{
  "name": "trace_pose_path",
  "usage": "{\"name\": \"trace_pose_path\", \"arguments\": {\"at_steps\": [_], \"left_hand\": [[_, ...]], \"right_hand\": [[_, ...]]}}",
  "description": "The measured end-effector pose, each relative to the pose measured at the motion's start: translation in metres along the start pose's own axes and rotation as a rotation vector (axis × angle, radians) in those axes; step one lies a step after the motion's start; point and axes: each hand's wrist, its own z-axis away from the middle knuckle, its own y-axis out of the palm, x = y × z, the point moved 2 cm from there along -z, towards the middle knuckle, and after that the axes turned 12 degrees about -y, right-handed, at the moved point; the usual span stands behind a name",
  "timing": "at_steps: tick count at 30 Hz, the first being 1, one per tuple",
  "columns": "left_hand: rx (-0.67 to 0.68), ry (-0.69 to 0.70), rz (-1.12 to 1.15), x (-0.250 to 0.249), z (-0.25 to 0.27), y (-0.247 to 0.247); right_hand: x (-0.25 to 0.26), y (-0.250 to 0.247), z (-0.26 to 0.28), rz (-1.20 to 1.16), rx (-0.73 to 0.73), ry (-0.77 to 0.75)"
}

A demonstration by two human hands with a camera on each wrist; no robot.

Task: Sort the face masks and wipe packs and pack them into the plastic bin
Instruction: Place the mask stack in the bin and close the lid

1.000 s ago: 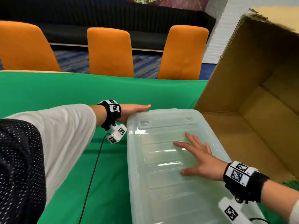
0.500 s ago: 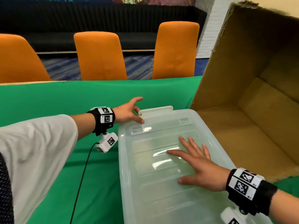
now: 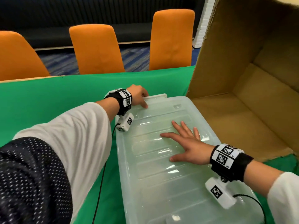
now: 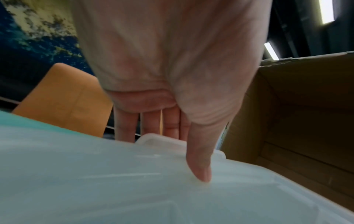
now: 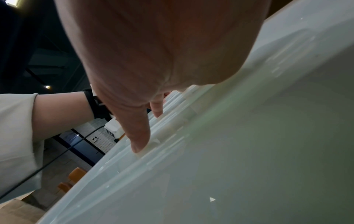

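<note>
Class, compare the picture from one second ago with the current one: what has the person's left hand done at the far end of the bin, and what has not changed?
The left hand went from lying flat at the far corner of the plastic bin to gripping the white latch there, fingers behind it, thumb pressing on the lid. The right hand stayed flat on the lid, which remains on; the cardboard box has not moved.

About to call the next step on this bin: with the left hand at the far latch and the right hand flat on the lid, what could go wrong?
1. The left hand grips the far latch at one corner; it may slip off.
2. The right hand presses on the lid, likely fighting any lift.
3. The cardboard box sits close beside the plastic bin, so the lid could catch it.
</note>
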Motion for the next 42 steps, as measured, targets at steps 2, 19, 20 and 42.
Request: {"name": "trace_pose_path", "arguments": {"at_steps": [2, 19, 20, 42], "left_hand": [[-0.053, -0.005, 0.006, -0.003, 0.003, 0.001], [-0.176, -0.493, 0.888, 0.053, 0.245, 0.093], [-0.106, -0.533, 1.017, 0.052, 0.263, 0.108], [0.216, -0.458, 1.446, -0.01, 0.308, 0.113]], "right_hand": [[-0.001, 0.0, 0.0, -0.005, -0.001, 0.0], [-0.028, -0.035, 0.095, -0.146, -0.417, 0.305], [-0.034, -0.036, 0.11, -0.086, -0.444, 0.405], [-0.06, -0.026, 0.162, -0.754, -0.448, 0.684]]}}
